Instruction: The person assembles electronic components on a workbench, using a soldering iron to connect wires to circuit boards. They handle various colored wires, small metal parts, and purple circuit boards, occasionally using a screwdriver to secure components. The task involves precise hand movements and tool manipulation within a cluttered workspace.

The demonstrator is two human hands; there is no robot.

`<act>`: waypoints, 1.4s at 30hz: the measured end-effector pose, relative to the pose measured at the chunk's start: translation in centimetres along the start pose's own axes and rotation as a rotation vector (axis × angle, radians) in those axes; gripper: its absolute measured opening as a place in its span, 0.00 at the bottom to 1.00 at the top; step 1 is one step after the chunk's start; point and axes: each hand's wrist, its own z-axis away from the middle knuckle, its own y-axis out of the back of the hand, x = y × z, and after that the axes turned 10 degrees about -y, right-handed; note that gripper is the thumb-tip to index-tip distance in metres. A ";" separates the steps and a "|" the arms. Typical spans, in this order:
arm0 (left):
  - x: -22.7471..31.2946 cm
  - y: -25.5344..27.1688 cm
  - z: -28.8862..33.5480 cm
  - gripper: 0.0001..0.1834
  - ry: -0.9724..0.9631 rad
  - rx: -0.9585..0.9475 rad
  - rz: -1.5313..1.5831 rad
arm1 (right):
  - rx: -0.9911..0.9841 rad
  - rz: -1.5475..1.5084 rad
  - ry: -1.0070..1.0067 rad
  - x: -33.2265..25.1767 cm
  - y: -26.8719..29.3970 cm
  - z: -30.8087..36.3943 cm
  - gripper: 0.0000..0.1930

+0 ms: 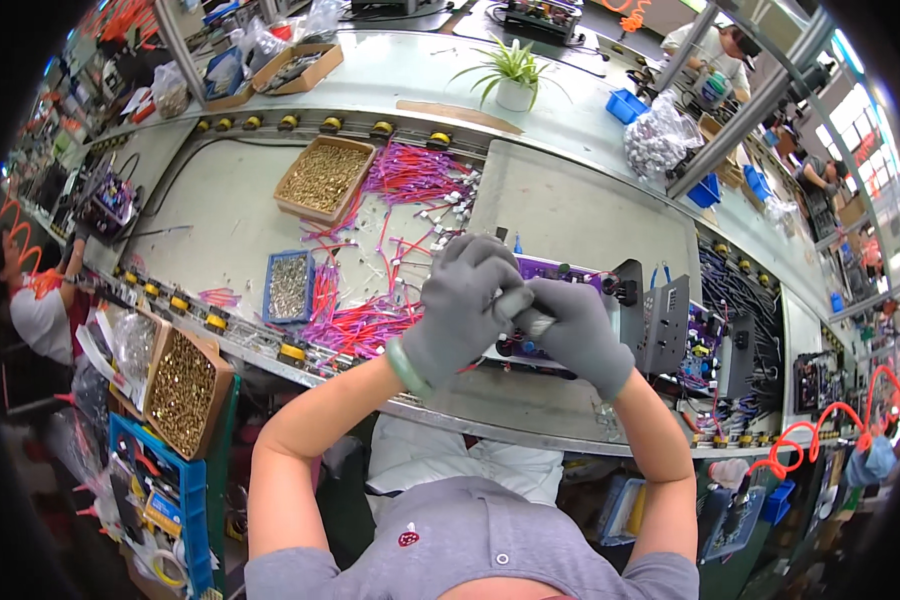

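Box (300,212) of golden pieces (325,178), blue bin (286,320) of silvery bits (290,284), gloved hands (457,305) touching, grip unclear

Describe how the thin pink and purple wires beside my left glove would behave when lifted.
The thin pink and purple wires would probably flop, since several bend; they may snag together, lying crossed; slender strands suggest little weight.

Dark grey panel (660,335): small pale lettering (673,300), unreadable at this size.
Far-right window (854,122): red characters (864,149), too blurred to read.
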 end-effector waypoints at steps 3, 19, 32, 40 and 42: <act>-1.0 -0.3 0.0 0.12 0.112 0.002 0.080 | -0.013 -0.330 -0.117 0.1 0.2 0.4 0.08; -1.4 -0.8 5.6 0.36 0.758 -0.121 0.795 | -0.386 -0.321 -0.466 2.0 1.2 -5.2 0.13; -0.7 -1.6 5.6 0.33 0.595 -0.075 0.619 | -0.553 -0.394 -0.642 1.1 2.1 -6.7 0.09; -12.6 0.1 6.8 0.27 0.785 -0.037 0.657 | 0.390 0.396 0.170 1.7 3.7 2.7 0.13; -18.2 -2.2 7.3 0.16 0.731 -0.116 0.251 | 0.580 0.520 0.309 3.4 3.8 3.5 0.12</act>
